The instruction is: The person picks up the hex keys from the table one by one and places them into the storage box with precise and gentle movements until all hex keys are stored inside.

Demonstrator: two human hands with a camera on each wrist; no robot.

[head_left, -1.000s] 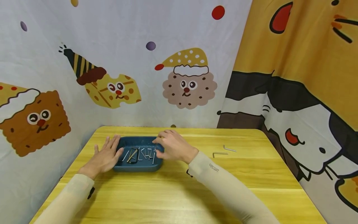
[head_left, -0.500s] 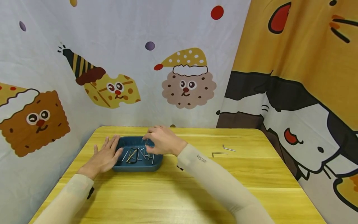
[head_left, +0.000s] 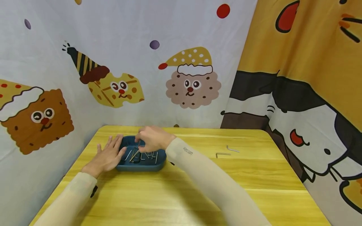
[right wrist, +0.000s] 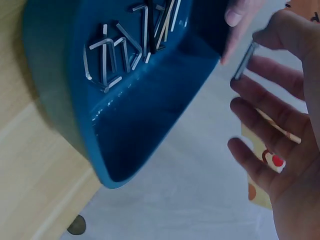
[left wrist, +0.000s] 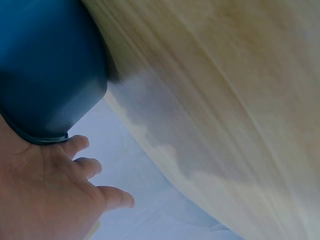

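Note:
A dark blue tray (head_left: pixel 139 168) stands toward the back left of the table with several metal hex keys (right wrist: pixel 104 57) lying inside. Most keys are silver; a few are brass-coloured or black. Over the tray is my right hand (head_left: pixel 155 138), its thumb and fingers pinching a short silver hex key (right wrist: pixel 244 62) above the other keys. My left hand (head_left: pixel 105 157) rests against the tray's left end with its fingers straight and spread. In the left wrist view the palm touches the tray's rim (left wrist: pixel 45 141).
Two more hex keys lie on the table to the right: one bent silver key (head_left: pixel 233 149) and, just in front of it, another key (head_left: pixel 223 154). A printed cloth (head_left: pixel 192 119) hangs behind the wooden table (head_left: pixel 198 201).
My right hand has moved left along the tray, from its right end to above the middle, carrying the hex key. The left hand has stayed in place at the tray.

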